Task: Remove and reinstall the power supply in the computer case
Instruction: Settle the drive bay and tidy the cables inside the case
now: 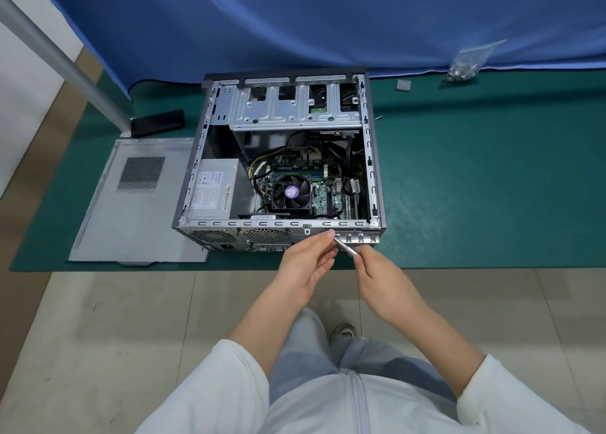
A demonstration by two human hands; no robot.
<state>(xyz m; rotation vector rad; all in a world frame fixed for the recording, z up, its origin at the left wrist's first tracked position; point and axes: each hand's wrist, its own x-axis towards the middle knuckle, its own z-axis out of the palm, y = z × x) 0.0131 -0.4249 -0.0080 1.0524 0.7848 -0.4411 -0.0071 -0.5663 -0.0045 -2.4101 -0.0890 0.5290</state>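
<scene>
An open computer case (373,171) lies on its side on a green mat. The grey power supply (213,189) with a white label sits in the case's near left corner. To its right are the motherboard and a black CPU fan (291,194). Both hands hover just in front of the case's rear edge. My right hand (383,279) grips a slim silver screwdriver (346,247) that points up and left. My left hand (308,263) pinches the screwdriver's tip with its fingertips.
The removed grey side panel (131,210) lies flat left of the case. A black bar (157,123) lies behind it by a metal post. A bag of screws (467,65), a small grey square (402,85) and a loose screw (378,117) lie at the back right. Blue cloth hangs behind.
</scene>
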